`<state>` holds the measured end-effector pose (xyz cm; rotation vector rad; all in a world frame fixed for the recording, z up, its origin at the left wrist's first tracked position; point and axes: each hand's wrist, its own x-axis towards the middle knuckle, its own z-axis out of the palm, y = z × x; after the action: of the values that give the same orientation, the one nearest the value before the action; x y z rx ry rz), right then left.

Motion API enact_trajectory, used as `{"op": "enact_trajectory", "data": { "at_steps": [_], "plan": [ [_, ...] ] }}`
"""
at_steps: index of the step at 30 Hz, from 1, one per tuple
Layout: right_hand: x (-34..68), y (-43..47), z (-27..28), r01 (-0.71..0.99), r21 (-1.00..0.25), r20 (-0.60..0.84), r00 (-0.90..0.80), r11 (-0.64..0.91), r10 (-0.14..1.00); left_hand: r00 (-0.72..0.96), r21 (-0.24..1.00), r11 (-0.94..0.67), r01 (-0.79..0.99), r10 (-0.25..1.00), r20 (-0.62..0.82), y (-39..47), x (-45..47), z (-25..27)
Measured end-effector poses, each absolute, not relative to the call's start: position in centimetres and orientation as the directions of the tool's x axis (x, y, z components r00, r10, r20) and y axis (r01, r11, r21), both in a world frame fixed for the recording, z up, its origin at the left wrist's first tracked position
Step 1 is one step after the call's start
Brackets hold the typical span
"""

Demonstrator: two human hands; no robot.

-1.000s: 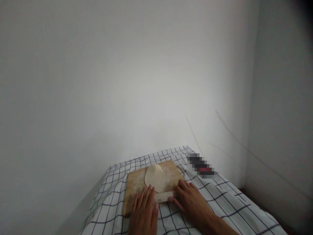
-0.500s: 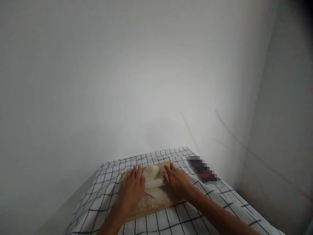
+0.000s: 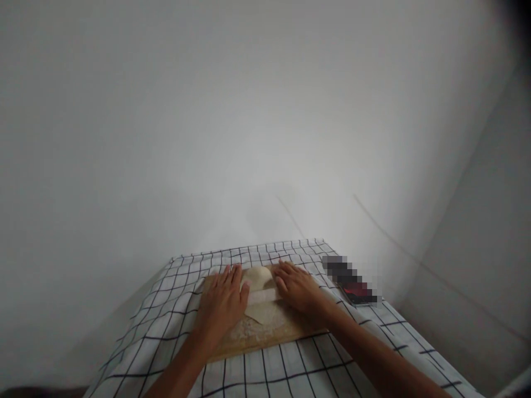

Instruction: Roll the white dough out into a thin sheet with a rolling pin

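Observation:
A pale rolling pin point(image 3: 264, 296) lies across a flat piece of dough point(image 3: 259, 275), which shows both beyond the pin and on its near side. Beneath them is a wooden board point(image 3: 244, 347) dusted with flour. My left hand point(image 3: 226, 301) rests palm down over the pin's left end, fingers stretched forward and the thumb apart. Over the right end lies my right hand point(image 3: 297, 287), its fingers also extended, not wrapped round the pin. Both hands hide the pin's ends.
A white cloth with a dark grid point(image 3: 265, 376) covers the table under the board. To the right of the board lies a dark, blurred-out flat object point(image 3: 352, 284). A plain pale wall point(image 3: 249, 138) rises just behind the table, with another wall at the right.
The camera view has tilted slightly. The pin and both hands have moved a little away from me over the dough, and more dough shows on the near side.

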<state>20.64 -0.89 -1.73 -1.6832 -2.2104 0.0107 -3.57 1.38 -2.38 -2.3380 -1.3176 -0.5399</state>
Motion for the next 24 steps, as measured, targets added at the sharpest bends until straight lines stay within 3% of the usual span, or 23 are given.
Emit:
{"op": "enact_trajectory", "data": {
  "at_steps": [6,13,24],
  "plan": [
    [19.5,-6.0,-1.9,0.943,-0.219,0.326,-0.170,0.249,0.930,0.529,-0.106,-0.574,0.812,0.646,0.551,-0.4,-4.4,-3.2],
    [18.3,-10.4,-4.2,0.953,-0.147,0.470,-0.169,0.266,0.866,0.579,-0.134,-0.653,0.746,0.536,0.615,-2.6,-5.9,-4.5],
    [19.4,0.6,-0.6,0.921,-0.300,0.251,-0.174,0.248,0.952,0.452,-0.069,-0.490,0.869,0.730,0.512,1.4,-3.7,-2.7]
  ]
}}
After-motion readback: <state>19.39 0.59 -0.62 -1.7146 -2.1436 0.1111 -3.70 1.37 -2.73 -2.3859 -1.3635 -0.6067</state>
